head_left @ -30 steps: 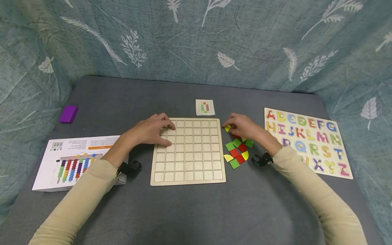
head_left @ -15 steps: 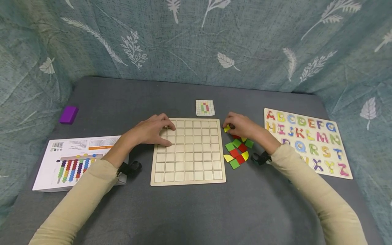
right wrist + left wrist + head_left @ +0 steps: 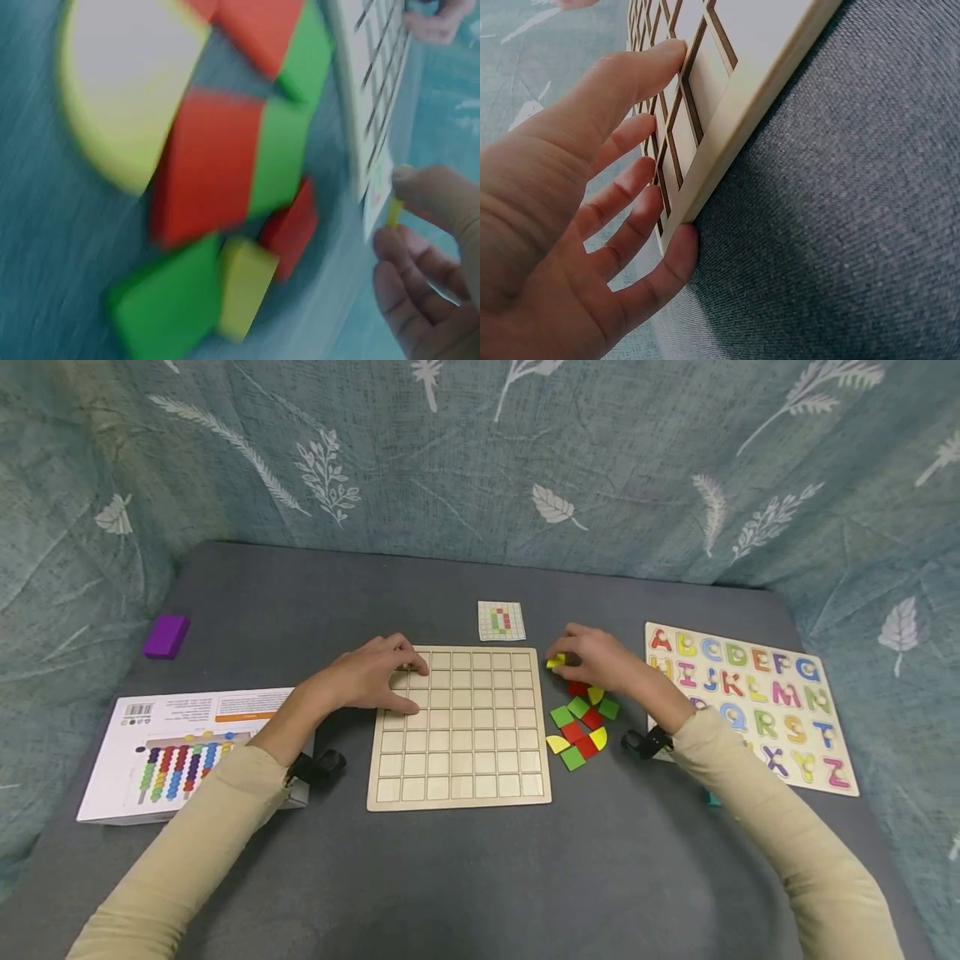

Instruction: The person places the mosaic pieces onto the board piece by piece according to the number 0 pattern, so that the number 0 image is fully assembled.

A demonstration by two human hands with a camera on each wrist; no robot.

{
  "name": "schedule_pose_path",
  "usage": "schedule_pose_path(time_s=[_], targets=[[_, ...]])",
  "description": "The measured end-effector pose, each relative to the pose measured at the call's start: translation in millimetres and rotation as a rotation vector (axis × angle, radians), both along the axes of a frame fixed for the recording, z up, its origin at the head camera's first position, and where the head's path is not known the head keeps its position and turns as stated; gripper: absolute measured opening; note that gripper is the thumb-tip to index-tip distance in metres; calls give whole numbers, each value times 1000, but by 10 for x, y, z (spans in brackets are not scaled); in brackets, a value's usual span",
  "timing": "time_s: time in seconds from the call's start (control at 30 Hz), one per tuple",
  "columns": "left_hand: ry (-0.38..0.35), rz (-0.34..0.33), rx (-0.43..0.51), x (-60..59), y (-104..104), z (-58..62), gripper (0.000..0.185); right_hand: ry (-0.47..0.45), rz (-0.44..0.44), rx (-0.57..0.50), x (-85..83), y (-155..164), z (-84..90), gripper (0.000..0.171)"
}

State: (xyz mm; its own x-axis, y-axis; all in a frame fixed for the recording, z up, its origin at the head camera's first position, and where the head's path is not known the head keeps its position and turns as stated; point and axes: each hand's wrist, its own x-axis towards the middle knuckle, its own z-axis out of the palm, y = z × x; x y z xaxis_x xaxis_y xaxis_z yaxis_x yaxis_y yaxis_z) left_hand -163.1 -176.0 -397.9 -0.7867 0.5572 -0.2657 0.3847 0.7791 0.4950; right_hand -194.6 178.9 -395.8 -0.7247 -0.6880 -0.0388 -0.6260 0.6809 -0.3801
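A wooden grid board (image 3: 461, 727) lies flat on the grey table. My left hand (image 3: 371, 674) rests at its upper left part, thumb and fingertips on the squares. In the left wrist view the spread fingers (image 3: 626, 139) touch the board's face, and the little finger meets its edge. Beyond the board's right side, my right hand (image 3: 592, 656) pinches a yellow tile (image 3: 555, 661) between thumb and fingertips. The right wrist view shows this tile (image 3: 394, 212) edge-on, above the table. Below that hand lie several loose red, green and yellow tiles (image 3: 573, 732), some with a rounded side.
A small pattern card (image 3: 502, 622) lies behind the board. On the right is an alphabet puzzle (image 3: 757, 718), partly under the right sleeve. A white box (image 3: 187, 714) with a bead picture stands at left, and a purple block (image 3: 167, 637) sits farther back.
My right hand has lifted slightly up and away from the tile pile with the yellow tile pinched, uncovering more red and yellow tiles. The left hand stays in place on the board.
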Motion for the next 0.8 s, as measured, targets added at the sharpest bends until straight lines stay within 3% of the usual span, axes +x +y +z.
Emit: schedule_pose_path(time_s=[0.23,0.5,0.8], targets=[[6,-20,-21,-9,-14,5,49,23,97,-122,116,-424,-1,19],[-9,-24,-28,-25,-8,-6,49,93,183,-88,166,-974,-86,16],[-25,-8,-25,-26,-17,16,49,89,250,-95,132,-1230,-162,15]])
